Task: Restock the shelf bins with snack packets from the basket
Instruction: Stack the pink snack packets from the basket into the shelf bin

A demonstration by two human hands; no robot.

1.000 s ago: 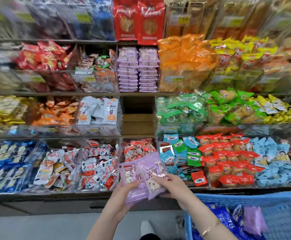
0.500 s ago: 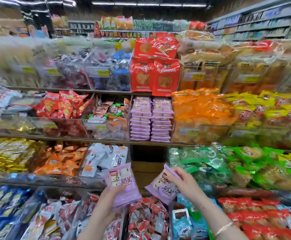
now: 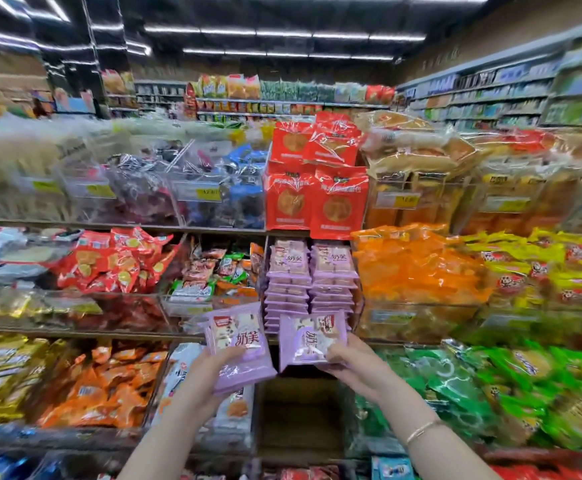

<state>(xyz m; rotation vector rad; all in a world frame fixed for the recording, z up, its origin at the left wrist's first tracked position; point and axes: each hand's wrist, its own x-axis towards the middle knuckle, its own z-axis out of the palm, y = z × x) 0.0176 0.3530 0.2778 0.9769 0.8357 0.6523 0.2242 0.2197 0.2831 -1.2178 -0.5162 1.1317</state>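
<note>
**Fingers (image 3: 338,356) clamped, ready to shelve**

Each hand grips one snack packet. The left hand (image 3: 206,375) curls round the lower part of the left packet (image 3: 239,341), and the right hand (image 3: 359,367) pinches the right packet (image 3: 308,339) at its lower corner. Both packets are held just near of the matching purple stacks (image 3: 312,271), two columns on the middle shelf. This looks like the placing step. Next, each packet probably needs laying flat on top of a column. No basket shows.

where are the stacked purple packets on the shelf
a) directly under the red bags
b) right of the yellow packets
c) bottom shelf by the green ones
a: the purple stacks stand just below the red bags, left of the orange packets.
</note>
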